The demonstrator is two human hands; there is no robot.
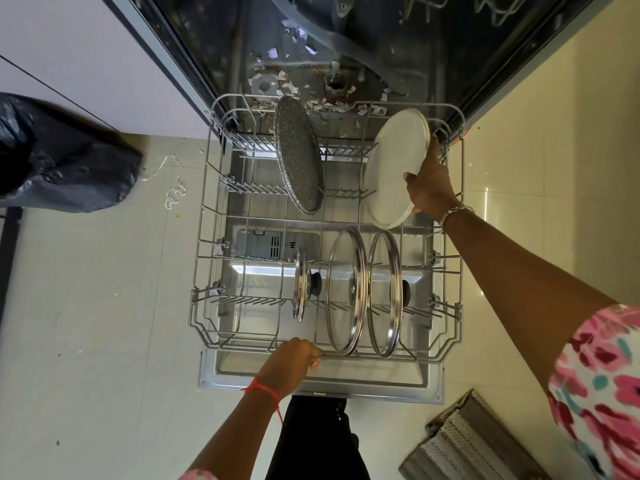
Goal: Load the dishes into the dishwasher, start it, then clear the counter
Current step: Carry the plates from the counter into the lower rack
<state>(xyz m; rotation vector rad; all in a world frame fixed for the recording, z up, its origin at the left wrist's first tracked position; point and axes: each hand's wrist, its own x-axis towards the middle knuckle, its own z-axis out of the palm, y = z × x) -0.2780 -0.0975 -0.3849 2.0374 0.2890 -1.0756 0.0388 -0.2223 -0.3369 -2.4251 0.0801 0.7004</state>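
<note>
Grey wire dishwasher rack [239, 347] sits pulled out over the open stainless-steel door [311, 379]. Right hand [429, 181] grips a round white plate [391, 168] by its right rim; the plate stands tilted on edge at the rack's far right corner. Left hand [291, 362] is curled round the rack's near front rail, left of centre. A dark speckled round plate [299, 164] stands on edge in the far row, near the middle. Three steel-rimmed glass lids stand upright in the near row: a small lid [299, 284] at centre, two large lids [346, 292] side by side to its right. Torn white paper scraps [287, 81] litter the tub floor behind the rack. A black plastic bag [59, 157] lies on the floor, left.
</note>
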